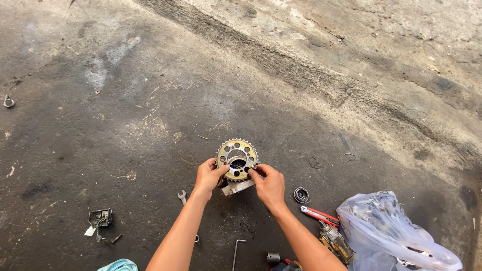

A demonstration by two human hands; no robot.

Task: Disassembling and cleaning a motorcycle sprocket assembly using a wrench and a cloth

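A round, gold-coloured toothed sprocket (237,154) with holes around its face sits on a metal hub part (237,187), held above a dark concrete floor. My left hand (209,175) grips its left side, thumb on the face. Over on the right side, my right hand (269,184) grips it with fingers pinched near the centre hole. Both forearms reach up from the bottom edge.
Around the hands lie a small spanner (182,196), a hex key (237,252), a round bearing (301,195), red-handled pliers (319,215), a yellow power tool (335,242), a clear plastic bag (392,233), a dark broken part (100,218) and wire rings (348,157).
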